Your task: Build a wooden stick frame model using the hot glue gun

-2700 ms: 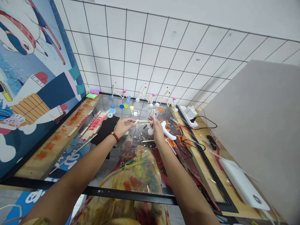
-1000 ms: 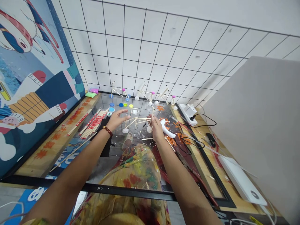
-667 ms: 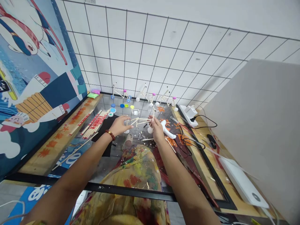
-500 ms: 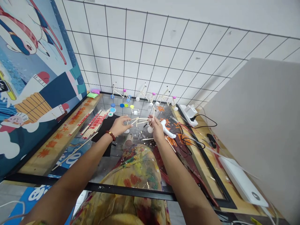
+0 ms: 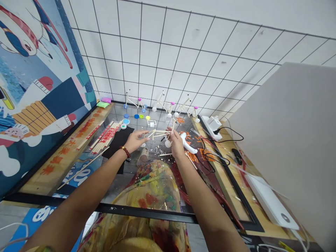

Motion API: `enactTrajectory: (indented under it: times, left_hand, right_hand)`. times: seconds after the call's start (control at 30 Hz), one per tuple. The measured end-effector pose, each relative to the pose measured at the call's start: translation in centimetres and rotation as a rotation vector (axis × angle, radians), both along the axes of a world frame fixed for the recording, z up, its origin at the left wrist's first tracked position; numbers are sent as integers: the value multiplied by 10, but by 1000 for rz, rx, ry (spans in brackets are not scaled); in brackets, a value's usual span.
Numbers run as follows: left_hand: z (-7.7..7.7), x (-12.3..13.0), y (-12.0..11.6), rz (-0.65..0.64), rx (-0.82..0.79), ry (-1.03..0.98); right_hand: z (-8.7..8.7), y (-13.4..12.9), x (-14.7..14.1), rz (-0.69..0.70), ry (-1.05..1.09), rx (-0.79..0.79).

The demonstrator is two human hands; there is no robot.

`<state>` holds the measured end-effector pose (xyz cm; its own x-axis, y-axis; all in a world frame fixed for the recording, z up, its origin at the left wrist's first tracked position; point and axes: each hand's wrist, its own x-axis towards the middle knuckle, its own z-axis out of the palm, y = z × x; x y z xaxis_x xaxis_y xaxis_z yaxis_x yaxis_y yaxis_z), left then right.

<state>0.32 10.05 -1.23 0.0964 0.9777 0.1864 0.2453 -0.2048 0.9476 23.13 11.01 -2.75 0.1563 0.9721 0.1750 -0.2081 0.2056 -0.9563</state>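
Between my hands, above the glass tabletop, is a small frame of pale wooden sticks. My left hand pinches its left end between thumb and fingers. Its right end, where a stick stands upright, is gripped by my right hand. A white glue gun lies just right of my right hand. Three bicycle-like stick models with pink tops, such as the middle one, stand along the back edge.
Packs of chopsticks and a black sheet lie at the left. Small coloured lids sit near the back. On the right are a power strip, black cables and a white box. Scraps litter the middle.
The view has shifted slightly. Both hands hold the stick frame in nearly the same place, with little visible movement.
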Motion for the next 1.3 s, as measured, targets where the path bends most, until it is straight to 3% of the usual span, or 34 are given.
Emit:
enactTrajectory:
  times: [0.67,0.93,1.3]
  left_hand:
    - [-4,1,2,28,-48,-102]
    - [-7,1,3,32,-53,-99]
    - [-4,1,1,27,-58,-80]
  right_hand:
    - [12,-7,1,-68,37,3]
    - [17,-7,6,-34,5,5]
    - [10,-5,2,-85,4,8]
